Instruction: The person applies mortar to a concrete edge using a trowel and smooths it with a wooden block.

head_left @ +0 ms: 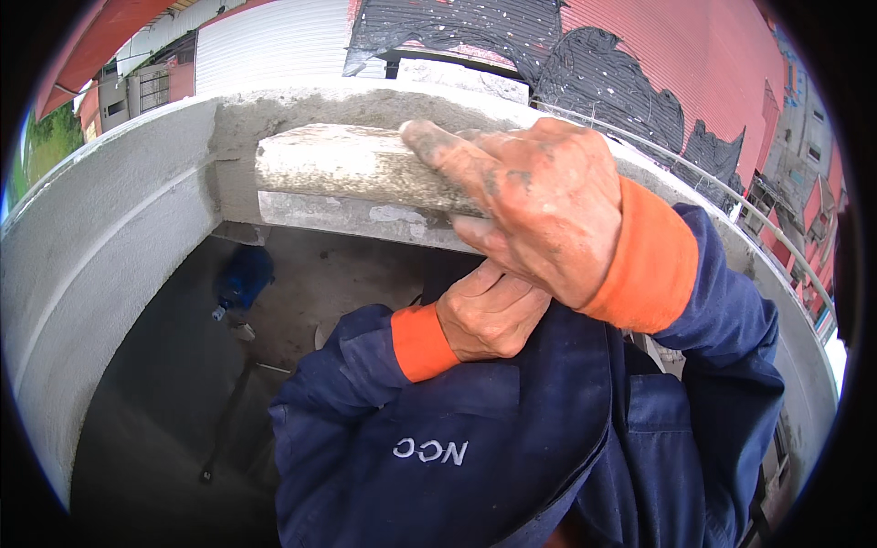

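My right hand (548, 205), smeared with grey mortar, wraps round the right end of a worn, whitish board (338, 164) that looks like a plastering float. Its index finger stretches along the board's upper edge. The board lies lengthwise along the inner face of a low concrete wall (365, 212), where damp grey mortar (239, 137) shows around it. Just below and left of the right hand, close to my chest, my left hand (493, 312) is closed. Whatever its fingers may hold is hidden.
Rough parapet walls (119, 219) curve round on both sides. On the dark floor lie a blue water bottle (245, 276) and a long dark bar (228, 416). Beyond the wall are torn black sheeting (607, 82), a red corrugated wall (667, 46) and a thin rail (731, 192).
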Tool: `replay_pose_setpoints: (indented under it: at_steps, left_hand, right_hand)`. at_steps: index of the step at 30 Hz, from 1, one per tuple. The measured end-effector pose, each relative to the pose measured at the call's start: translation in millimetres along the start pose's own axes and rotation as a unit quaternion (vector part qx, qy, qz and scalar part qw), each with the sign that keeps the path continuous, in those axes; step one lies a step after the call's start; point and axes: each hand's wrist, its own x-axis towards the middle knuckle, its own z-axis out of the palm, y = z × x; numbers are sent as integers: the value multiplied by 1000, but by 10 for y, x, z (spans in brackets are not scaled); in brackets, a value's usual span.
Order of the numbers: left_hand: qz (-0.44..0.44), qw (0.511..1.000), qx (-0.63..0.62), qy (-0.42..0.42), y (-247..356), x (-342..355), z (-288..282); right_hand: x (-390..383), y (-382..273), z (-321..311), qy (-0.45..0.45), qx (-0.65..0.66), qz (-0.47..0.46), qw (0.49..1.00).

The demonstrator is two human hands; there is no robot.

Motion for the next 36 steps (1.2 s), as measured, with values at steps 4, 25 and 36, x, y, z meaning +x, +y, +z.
replay_pose_setpoints:
  at_steps: [4, 25, 36]
  left_hand:
    - [9, 997, 78, 7, 36, 73, 47]
    - [41, 987, 152, -25, 63, 37, 96]
    - [6, 992, 124, -33, 111, -11, 102]
  right_hand:
    - [-1074, 411, -579, -107, -19, 120, 987]
    - [-1822, 737, -725, -119, -38, 123, 985]
    - [-1204, 670, -458, -63, 23, 20, 998]
